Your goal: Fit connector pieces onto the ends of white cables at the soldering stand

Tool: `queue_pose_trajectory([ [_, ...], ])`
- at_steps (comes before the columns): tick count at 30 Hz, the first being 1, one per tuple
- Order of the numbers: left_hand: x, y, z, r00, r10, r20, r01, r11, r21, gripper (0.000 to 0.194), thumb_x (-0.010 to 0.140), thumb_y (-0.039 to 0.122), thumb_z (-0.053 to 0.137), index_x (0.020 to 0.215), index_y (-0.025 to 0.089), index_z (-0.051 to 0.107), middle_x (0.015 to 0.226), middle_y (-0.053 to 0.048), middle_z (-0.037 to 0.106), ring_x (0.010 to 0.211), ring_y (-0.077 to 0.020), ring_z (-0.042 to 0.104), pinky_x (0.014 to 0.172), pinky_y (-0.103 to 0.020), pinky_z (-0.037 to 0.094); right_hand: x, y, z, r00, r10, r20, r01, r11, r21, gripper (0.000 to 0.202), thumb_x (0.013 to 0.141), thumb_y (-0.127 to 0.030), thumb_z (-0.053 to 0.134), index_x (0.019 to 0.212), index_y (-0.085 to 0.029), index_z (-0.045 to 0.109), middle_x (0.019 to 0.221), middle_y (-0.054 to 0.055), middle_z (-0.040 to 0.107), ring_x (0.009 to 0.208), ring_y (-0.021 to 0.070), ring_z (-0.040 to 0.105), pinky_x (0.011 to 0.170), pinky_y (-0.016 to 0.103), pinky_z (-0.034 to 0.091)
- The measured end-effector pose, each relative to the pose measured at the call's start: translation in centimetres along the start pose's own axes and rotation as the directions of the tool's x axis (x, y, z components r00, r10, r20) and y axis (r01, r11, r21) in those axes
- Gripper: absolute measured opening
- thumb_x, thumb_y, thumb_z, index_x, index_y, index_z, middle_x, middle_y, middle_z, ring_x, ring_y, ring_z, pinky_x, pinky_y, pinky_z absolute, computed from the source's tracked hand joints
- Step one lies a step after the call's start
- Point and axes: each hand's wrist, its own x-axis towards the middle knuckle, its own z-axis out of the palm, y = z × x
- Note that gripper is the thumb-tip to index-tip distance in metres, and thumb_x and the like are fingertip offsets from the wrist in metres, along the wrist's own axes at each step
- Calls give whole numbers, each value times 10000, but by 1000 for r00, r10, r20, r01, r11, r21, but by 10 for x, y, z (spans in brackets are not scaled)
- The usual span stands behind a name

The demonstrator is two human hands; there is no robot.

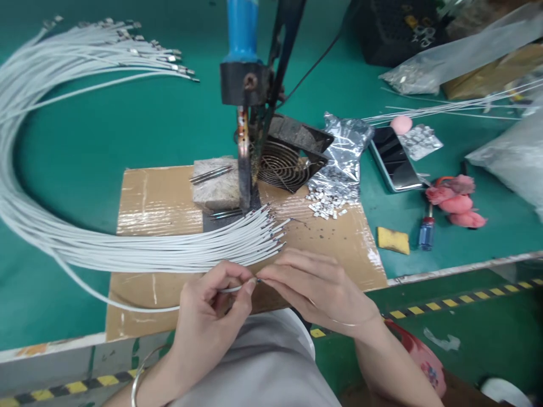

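Between the thumb and index finger of my left hand (216, 308) is a single white cable (231, 289), pinched close to its end. My right hand (316, 288) is closed with its fingertips at the small dark tip of that same cable, so the two hands almost touch. Any tiny part at the tip is too small to make out. Just behind the hands lies a thick bundle of white cables (169, 251), cut ends pointing right. The bundle curves round on the left to far ends carrying metal connectors (127, 37). Under the hands is a cardboard sheet (156, 288).
A blue-handled soldering iron (242, 34) hangs upright on a stand over a pale block (216, 183). Behind it sits a black fan (288, 155). Small metal pieces (326, 204) lie beside a silver bag (343, 147). Rightward are a phone (394, 158), yellow sponge (393, 241) and screwdriver (426, 233).
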Motion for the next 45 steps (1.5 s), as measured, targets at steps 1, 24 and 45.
queue_pose_trajectory([
  [1,0,0,-1,1000,2,3,-2,1000,7,99,842,250,645,763,196,669,565,25,602,460,-87,444,426,-172,309,-2,2,-1,1000,5,-22,-5,1000,-11,201,1026,-197,518,1094,-190,707,930,52,727,802,142,661,720,266,579],
  [24,0,2,-3,964,-170,-207,187,980,64,192,726,412,721,776,230,688,582,38,563,481,-90,444,480,-148,413,-99,76,-68,456,621,-638,-634,730,257,216,811,-395,744,833,-187,797,717,33,721,564,140,593,531,274,502],
  [45,6,-12,-14,990,-77,-115,89,990,106,250,741,459,722,798,217,692,557,23,596,462,-102,507,449,-139,436,-89,97,-94,572,545,-612,-816,450,-362,238,888,-303,575,854,-176,773,785,78,727,660,197,622,627,318,489],
])
